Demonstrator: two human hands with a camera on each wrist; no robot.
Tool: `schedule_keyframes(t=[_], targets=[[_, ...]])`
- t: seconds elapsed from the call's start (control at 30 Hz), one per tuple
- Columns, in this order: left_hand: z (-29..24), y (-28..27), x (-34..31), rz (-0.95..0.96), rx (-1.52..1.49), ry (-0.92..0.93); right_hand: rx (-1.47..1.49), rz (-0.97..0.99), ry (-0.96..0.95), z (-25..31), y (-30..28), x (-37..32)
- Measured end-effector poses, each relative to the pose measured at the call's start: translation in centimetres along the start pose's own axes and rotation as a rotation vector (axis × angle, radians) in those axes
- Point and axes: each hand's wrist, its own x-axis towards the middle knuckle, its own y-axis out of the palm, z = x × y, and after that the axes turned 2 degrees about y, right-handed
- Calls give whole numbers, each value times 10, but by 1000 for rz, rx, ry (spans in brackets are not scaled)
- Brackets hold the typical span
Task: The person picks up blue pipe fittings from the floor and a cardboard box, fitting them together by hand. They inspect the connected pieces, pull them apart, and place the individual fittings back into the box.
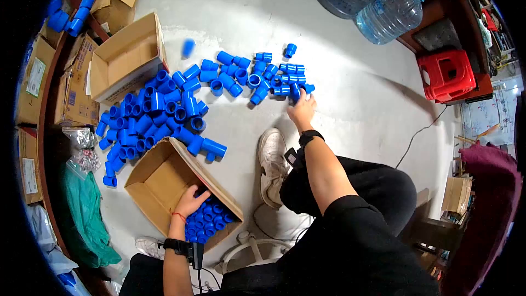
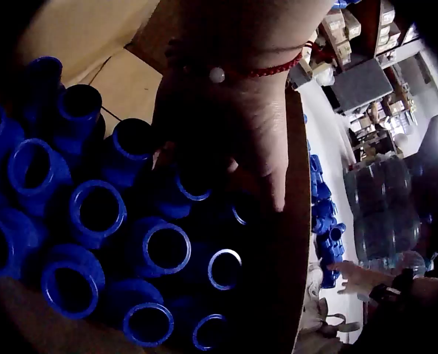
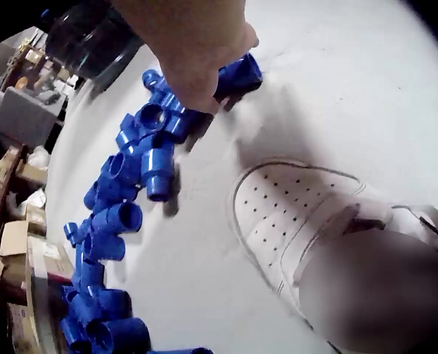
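My left hand is inside an open cardboard box, above upright blue pipe fittings packed at its near end. In the left wrist view its thumb points down along the box wall, while the other fingertips are in shadow over the rings. On the floor, my right hand pinches a blue pipe fitting at the right end of a loose spread of fittings. More fittings lie close beside its fingers in the right wrist view.
A big heap of blue fittings lies beside the box, near a second open carton. A white shoe stands below the right hand. Large water bottles and a red plastic container are at the back right.
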Motion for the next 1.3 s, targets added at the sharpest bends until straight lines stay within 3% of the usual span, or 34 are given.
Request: schedule_keyframes(t=[0.03,0.13,0.2,0.3,0.33,0.43,0.63,0.83,1.03,1.07,1.13,1.2,1.27,1.3], targets=[[15,3,6,-6,-38,57,-30,-11,4,-10,2,3],[47,9,14,-86,-29,222,-67,201,-7,-20,-6,14],[46,13,9,-210,-203,189,-111,306,-1,-15,-16,20],[21,9,-2,-289,-306,109,-137,296,4,-14,-15,23],[7,5,-8,-299,-311,76,-141,279,-13,-13,-12,24],[-17,-4,-18,-386,17,234,-149,245,-39,-10,1,21],[-28,-11,-30,-476,-136,140,-182,84,-89,-10,19,24],[-27,-35,-47,-519,-133,155,-94,22,27,-5,21,14],[-32,-103,-92,-732,-115,237,117,-193,116,4,20,-6],[-41,-111,-108,-760,-310,154,222,-238,88,8,21,-8],[-107,-131,-143,-798,-712,3,405,-235,-136,36,16,-6],[-131,-141,-172,-744,-704,94,608,-277,-383,90,-11,-3],[-154,-144,-192,-694,-689,197,778,-192,-559,168,-66,-18],[-161,-145,-202,-665,-685,243,845,-268,-734,203,-82,-28]])
